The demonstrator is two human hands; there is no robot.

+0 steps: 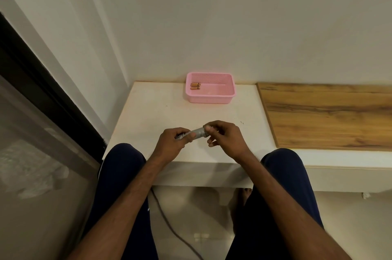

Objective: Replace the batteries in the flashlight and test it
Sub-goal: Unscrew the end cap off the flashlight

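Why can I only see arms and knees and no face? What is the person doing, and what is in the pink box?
The camera sits on the person's head and looks down, so you see only what they see: their own arms, their knees, and a white table. There is no machine here, just two bare hands. The left hand and the right hand hold a small silver flashlight between them, one at each end, just above the table. At the back of the table stands a pink basket. In its left corner lie a few small copper-coloured batteries. A wooden board lies to the right.
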